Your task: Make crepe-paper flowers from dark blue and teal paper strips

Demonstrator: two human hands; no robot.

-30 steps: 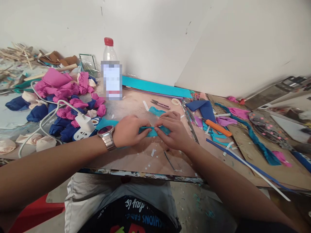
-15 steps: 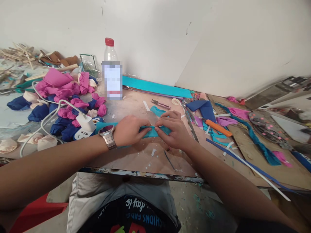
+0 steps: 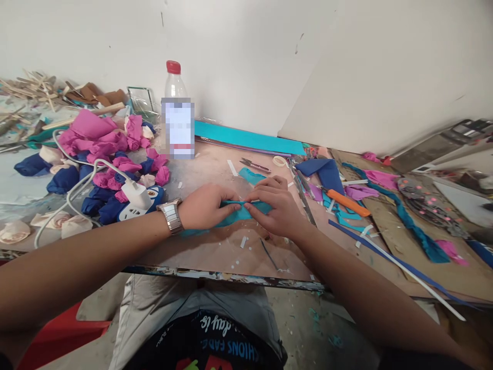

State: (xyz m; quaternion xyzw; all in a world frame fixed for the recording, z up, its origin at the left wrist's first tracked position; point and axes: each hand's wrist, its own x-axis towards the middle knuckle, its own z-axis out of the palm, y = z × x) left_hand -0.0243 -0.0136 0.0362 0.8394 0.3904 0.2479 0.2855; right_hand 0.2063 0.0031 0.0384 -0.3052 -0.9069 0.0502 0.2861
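A turquoise strip (image 3: 235, 215) lies across the middle of the table, pinched between both my hands. My left hand (image 3: 206, 206), with a metal watch at the wrist, grips it with thumb and bent fingers. Close beside it, fingertips nearly touching, my right hand (image 3: 272, 205) pinches the same strip between thumb and forefinger. Part of the strip shows below my left wrist. Just behind my right fingers is another turquoise piece (image 3: 252, 176), and behind that lie small snips (image 3: 254, 165) and a roll of tape (image 3: 280, 161).
Pink, blue and cream fabric bundles (image 3: 111, 149) crowd the left side, beside a power strip with a white plug (image 3: 137, 194). A red-capped bottle (image 3: 174, 77) stands at the back behind a phone (image 3: 179, 128). An orange cutter (image 3: 348, 203) lies at right.
The turquoise strip near my left hand has shifted; the part behind my left wrist no longer shows, and more hangs below the fingers. My left wrist has turned slightly. Both hands keep their pinch.
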